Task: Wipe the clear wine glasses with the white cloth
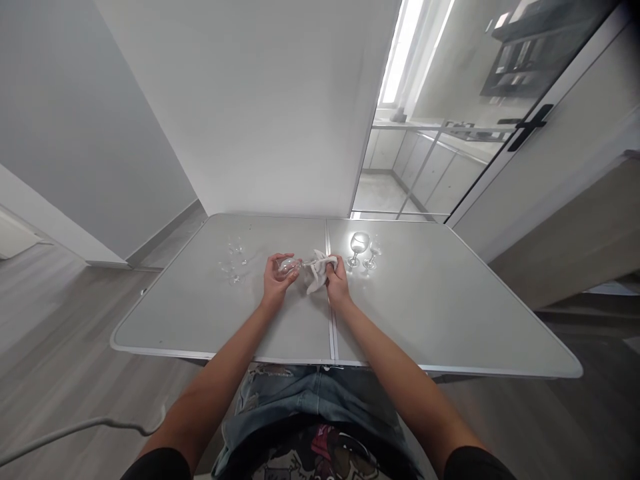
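Observation:
My left hand (277, 279) is wrapped round the bowl of a clear stemmed wine glass (289, 268), tilted on its side above the table. In my right hand (339, 281) is a white cloth (317, 272), bunched around the foot end of that glass. The cloth hides the foot and part of the stem. Just right of my right hand stand two more stemmed glasses, a larger wine glass (359, 245) and a smaller one (373, 252), both upright. Off to the left are several clear glasses (235, 257), hard to make out against the grey surface.
Everything rests on a grey folding table (425, 313) with a metal rim and a seam (332, 333) down its middle. A white wall (280, 120) rises behind it. At the right is a glass door with a black handle (530, 127). A cable (95, 423) shows at lower left.

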The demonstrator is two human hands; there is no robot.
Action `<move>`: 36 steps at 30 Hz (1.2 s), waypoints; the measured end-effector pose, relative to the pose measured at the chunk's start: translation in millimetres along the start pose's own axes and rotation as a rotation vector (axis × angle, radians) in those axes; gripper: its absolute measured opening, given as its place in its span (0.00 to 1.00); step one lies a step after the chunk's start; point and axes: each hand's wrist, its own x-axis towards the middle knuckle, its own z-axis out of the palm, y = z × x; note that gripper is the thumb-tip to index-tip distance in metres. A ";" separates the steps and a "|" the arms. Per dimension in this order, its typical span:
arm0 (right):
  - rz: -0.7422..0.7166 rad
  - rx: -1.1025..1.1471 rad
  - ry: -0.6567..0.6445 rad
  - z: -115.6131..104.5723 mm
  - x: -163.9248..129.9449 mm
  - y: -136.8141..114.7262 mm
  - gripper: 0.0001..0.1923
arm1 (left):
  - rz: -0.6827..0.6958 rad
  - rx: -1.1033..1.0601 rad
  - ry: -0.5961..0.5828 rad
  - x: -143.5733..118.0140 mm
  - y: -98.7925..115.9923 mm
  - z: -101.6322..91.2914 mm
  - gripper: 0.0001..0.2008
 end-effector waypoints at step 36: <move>0.061 0.134 0.051 0.9 1.5 2.0 0.17 | -0.024 0.036 -0.013 0.9 1.9 1.6 0.28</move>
